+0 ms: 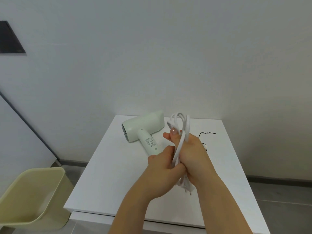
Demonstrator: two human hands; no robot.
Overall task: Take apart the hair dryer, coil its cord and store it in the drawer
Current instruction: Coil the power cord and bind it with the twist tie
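So the right hand (190,154) is wrapped tight round a bundled white power cord (179,119), and the left hand (160,168) pinches the same bundle lower down. The bundle's long axis runs away from the person: loops poke out past the right hand, and the white two-pin plug (188,189) hangs at the near end.

The pale green plastic hair dryer (143,125) lies on its side on the white cabinet top (219,166), just beyond-left of the hands, handle aimed at the left hand. The handle has fine print I can't read.

A thin black wire tie (206,133) sits beyond-right, closer to the right hand, so I'd guess that's the next grab.
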